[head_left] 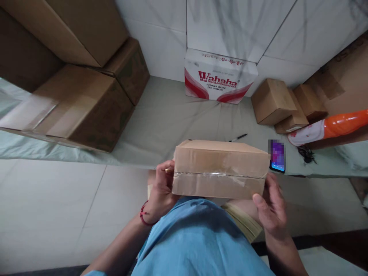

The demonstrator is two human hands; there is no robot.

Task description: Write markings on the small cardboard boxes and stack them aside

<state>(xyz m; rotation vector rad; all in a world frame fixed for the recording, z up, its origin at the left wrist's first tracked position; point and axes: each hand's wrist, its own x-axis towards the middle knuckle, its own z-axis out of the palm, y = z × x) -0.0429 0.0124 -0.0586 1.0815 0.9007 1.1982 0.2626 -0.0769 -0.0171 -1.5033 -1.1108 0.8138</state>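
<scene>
A brown cardboard box [220, 168], sealed with clear tape along its middle seam, rests on my lap in front of my blue shirt. My left hand [160, 193] is closed against the box's left end, fingers curled at the corner. My right hand [271, 207] grips the box's right end, thumb on the front face. A black pen [238, 137] lies on the pale green sheet just behind the box.
A white and red "Wahaha" carton [220, 76] stands against the tiled wall. Large brown cartons [80, 96] are stacked at left. Small brown boxes [283, 103] and an orange and white roll [330, 128] lie at right. A phone [277, 157] lies beside the box.
</scene>
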